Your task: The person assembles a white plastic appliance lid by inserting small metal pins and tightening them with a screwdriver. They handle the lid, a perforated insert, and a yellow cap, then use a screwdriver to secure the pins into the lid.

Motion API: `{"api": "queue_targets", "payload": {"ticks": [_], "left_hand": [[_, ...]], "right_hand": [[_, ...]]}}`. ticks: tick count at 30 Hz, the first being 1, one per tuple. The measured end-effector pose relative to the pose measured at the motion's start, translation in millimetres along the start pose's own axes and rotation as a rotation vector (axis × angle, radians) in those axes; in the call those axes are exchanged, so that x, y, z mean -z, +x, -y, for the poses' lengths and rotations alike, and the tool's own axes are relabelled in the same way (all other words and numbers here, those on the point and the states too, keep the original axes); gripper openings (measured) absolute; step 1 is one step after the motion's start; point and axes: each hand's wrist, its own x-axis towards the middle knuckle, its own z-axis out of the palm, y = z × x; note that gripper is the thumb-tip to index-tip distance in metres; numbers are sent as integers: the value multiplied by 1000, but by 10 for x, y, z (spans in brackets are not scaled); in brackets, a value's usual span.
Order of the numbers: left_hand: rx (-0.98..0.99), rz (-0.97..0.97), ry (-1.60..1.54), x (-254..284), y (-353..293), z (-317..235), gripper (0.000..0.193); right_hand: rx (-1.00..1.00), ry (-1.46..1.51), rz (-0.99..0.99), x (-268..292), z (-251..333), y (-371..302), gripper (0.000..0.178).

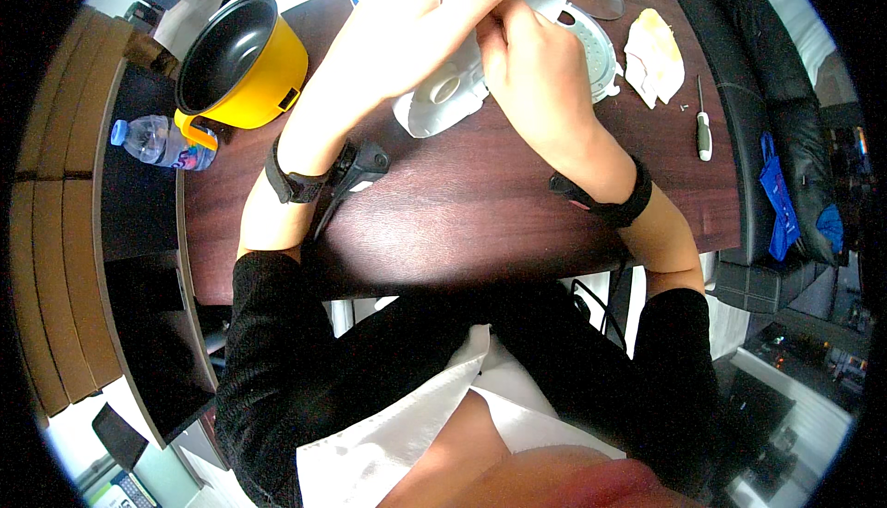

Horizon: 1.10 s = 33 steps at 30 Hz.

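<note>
I see a dark wooden table point(480, 212) filling the middle of my view. On its left end stands a yellow pot point(242, 62) with a black inside, and a water bottle point(159, 143) lies just beside it. Over the table's far middle, my left hand point(407, 32) and right hand point(531, 73) both grip a white plastic lid point(443, 97), fingers curled tight around its edge, thumbs pressed on top. A crumpled cloth point(654, 55) sits to the right, near a small screwdriver point(704, 124).
</note>
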Motion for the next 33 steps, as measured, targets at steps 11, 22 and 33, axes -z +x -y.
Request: {"api": "queue_targets", "payload": {"ticks": [11,22,33], "left_hand": [[167,-5,-39,-27,-6,-222,44],[120,44,141,17,3,-63,40],[11,11,82,-31,-6,-192,41]], "right_hand": [[-910,1293,161,74,132,46,20],[-893,1308,310,191,77,20,22],[11,1,44,70,-3,-30,24]]}}
